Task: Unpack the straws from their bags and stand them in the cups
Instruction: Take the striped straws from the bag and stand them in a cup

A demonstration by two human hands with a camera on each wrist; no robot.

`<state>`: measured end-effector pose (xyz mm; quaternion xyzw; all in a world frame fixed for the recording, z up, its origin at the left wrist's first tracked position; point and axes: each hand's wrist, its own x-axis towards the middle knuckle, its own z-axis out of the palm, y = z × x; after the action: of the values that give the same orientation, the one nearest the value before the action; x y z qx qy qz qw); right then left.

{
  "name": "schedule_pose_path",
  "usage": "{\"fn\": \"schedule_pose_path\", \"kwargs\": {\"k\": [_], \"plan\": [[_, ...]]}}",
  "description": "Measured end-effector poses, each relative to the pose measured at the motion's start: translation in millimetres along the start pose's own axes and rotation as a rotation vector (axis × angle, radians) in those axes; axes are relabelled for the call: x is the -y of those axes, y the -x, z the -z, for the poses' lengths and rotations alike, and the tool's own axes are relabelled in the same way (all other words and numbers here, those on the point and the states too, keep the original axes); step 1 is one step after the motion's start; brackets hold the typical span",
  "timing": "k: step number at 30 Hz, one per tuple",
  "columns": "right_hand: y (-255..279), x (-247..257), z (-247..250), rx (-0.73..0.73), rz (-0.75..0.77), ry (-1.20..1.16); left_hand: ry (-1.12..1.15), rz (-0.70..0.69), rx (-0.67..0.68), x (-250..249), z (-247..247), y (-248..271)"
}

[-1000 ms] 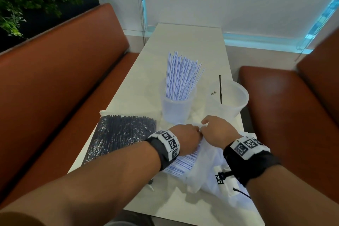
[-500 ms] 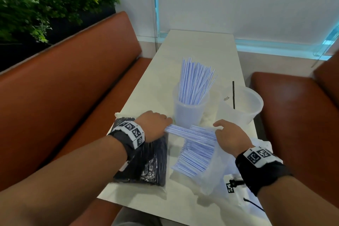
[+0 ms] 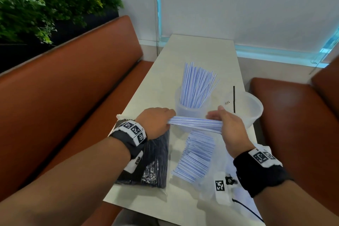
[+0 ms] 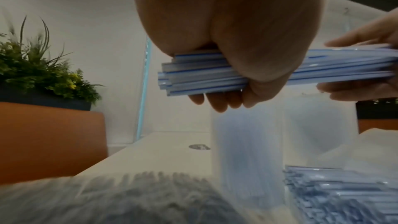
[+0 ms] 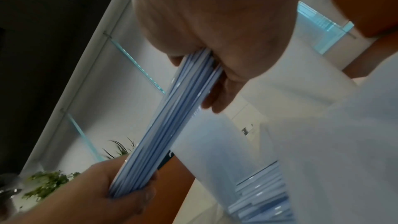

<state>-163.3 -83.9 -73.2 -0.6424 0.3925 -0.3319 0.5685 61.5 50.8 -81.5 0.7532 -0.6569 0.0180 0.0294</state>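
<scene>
Bare tabletop (image 3: 198, 51) runs from the cups up to the wall at upper centre; a hand could pass there freely. Mid-frame, the left cup (image 3: 185, 113), full of upright straws (image 3: 197, 86), and the right cup (image 3: 247, 108) with one black straw (image 3: 234, 99) stand close together, leaving only a narrow gap. Just before them a bundle (image 3: 196, 126) spans between left hand (image 3: 156, 123) and right hand (image 3: 229, 130). Lower down, the black bag (image 3: 152, 167) and loose straws (image 3: 196, 156) cover the near table. Benches (image 3: 64, 97) close both sides.
</scene>
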Motion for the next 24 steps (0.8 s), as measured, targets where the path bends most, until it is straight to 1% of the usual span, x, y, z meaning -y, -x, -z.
{"fn": "schedule_pose_path", "kwargs": {"k": [2, 3, 4, 6, 8, 10, 12, 13, 14, 16, 18, 19, 20, 21, 22, 24], "plan": [[-4, 0, 8, -0.112, 0.014, -0.028, -0.005, 0.002, -0.014, -10, 3, -6], [-5, 0, 10, -0.127, 0.006, -0.039, -0.003, -0.005, -0.019, -16, 5, -9], [-6, -1, 9, -0.1, -0.006, -0.023, 0.005, -0.021, -0.023, -24, 7, -12], [-4, -3, -1, 0.014, -0.019, 0.052, 0.019, -0.068, -0.028, -47, 8, -20], [-1, -4, -9, 0.054, -0.033, 0.044, 0.032, -0.098, -0.025, -69, 9, -26], [-3, -2, -7, 0.029, -0.069, -0.061, 0.074, -0.08, -0.033, -74, 13, -31], [-5, 0, 2, -0.019, -0.142, -0.251, 0.203, -0.013, -0.059, -67, 24, -31], [-5, 1, 7, -0.039, -0.189, -0.351, 0.339, 0.035, -0.097, -63, 30, -31], [-5, 1, 9, -0.051, -0.232, -0.422, 0.541, 0.084, -0.154, -60, 39, -30], [-3, 2, 7, -0.049, -0.31, -0.488, 1.058, 0.156, -0.345, -62, 64, -30], [1, 5, 0, -0.032, -0.382, -0.545, 1.476, 0.138, -0.572, -68, 86, -34], [3, 8, -4, -0.022, -0.407, -0.587, 1.64, 0.105, -0.649, -71, 93, -38], [5, 11, -7, -0.012, -0.422, -0.633, 1.783, 0.081, -0.688, -76, 97, -41], [7, 15, -12, 0.011, -0.428, -0.673, 1.893, 0.078, -0.697, -82, 97, -43], [8, 17, -15, 0.049, -0.427, -0.695, 1.95, 0.092, -0.683, -87, 94, -44], [12, 21, -20, 0.142, -0.427, -0.698, 1.962, 0.138, -0.629, -96, 86, -45]]}}
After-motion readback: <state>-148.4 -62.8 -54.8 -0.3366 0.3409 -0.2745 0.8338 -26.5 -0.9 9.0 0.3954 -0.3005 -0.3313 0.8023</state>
